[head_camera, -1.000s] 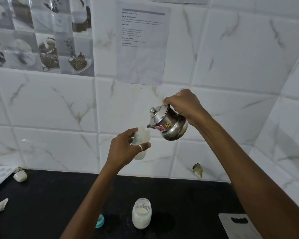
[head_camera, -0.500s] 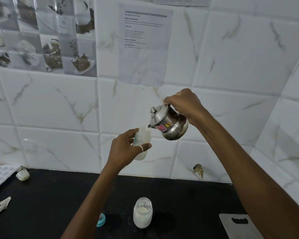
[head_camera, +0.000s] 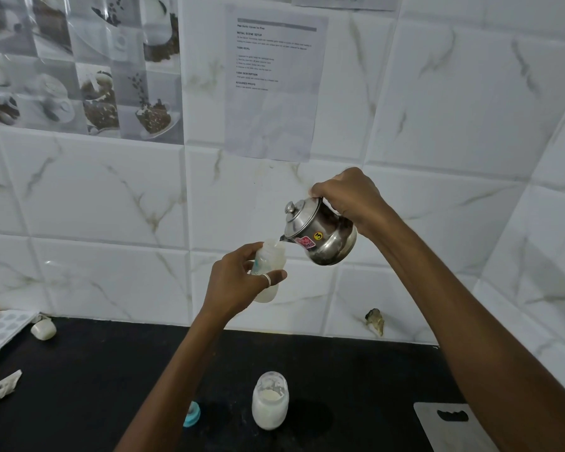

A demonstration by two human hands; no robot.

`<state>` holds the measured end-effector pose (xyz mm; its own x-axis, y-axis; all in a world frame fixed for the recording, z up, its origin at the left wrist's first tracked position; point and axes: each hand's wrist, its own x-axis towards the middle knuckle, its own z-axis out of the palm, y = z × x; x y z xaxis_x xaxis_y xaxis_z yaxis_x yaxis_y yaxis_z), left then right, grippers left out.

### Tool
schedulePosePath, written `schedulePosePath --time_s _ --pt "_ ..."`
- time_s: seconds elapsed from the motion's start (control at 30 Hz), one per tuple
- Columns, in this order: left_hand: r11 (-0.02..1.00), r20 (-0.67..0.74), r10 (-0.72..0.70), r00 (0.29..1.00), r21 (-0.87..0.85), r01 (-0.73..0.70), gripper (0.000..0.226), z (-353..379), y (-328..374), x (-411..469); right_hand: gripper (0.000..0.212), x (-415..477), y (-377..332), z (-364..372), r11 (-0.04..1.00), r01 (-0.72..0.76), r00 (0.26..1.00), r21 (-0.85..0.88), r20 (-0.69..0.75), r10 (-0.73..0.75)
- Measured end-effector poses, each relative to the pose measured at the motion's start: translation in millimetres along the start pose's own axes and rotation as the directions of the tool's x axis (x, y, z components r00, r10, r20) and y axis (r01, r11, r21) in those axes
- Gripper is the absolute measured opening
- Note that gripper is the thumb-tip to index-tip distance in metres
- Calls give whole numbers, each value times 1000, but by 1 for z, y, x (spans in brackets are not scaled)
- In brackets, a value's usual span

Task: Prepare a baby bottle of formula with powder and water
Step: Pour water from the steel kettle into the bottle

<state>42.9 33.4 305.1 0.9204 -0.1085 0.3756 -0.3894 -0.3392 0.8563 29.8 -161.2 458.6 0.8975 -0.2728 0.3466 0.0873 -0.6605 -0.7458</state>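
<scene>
My left hand (head_camera: 238, 282) holds a translucent baby bottle (head_camera: 269, 269) up in front of the tiled wall, its mouth uncovered. My right hand (head_camera: 349, 194) grips a small steel kettle (head_camera: 320, 236) from above, tilted to the left so that its spout sits at the bottle's mouth. A glass jar of white powder (head_camera: 270, 401) stands without a lid on the black counter (head_camera: 79, 386) below. A blue bottle cap (head_camera: 191, 414) lies just left of the jar, partly hidden by my left forearm.
A white moulded tray (head_camera: 0, 331) lies at the counter's far left, with a small white object (head_camera: 43, 329) beside it and a crumpled scrap (head_camera: 5, 384) nearer me. A grey cutting board (head_camera: 450, 425) sits at the front right. A printed sheet (head_camera: 271, 83) hangs on the wall.
Both hands, the bottle and the kettle keep nearly the same pose. The view has tilted slightly, so the counter objects sit a little lower in the frame.
</scene>
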Motion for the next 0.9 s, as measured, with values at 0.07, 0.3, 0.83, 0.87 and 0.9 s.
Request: schedulePosePath --time_s 0.07,0.3,0.83,0.87,0.9 --pt "1000 -1 -5 1000 2 5 64 0 0 0 41 0 0 1 1000 -1 1000 1 -1 1" --pt "1000 1 -2 1000 6 2 66 -1 -2 2 40 1 0 1 1000 5 1000 8 -2 -5" --pt "1000 5 11 1000 17 -11 63 0 -4 5 33 3 -1 2 1000 12 1000 4 10 -12" --pt "1000 6 12 1000 19 -12 63 0 -4 5 33 3 -1 2 1000 13 1000 6 11 -13" --pt "1000 6 10 1000 16 -10 64 0 -4 5 36 3 -1 2 1000 13 1000 8 14 -13"
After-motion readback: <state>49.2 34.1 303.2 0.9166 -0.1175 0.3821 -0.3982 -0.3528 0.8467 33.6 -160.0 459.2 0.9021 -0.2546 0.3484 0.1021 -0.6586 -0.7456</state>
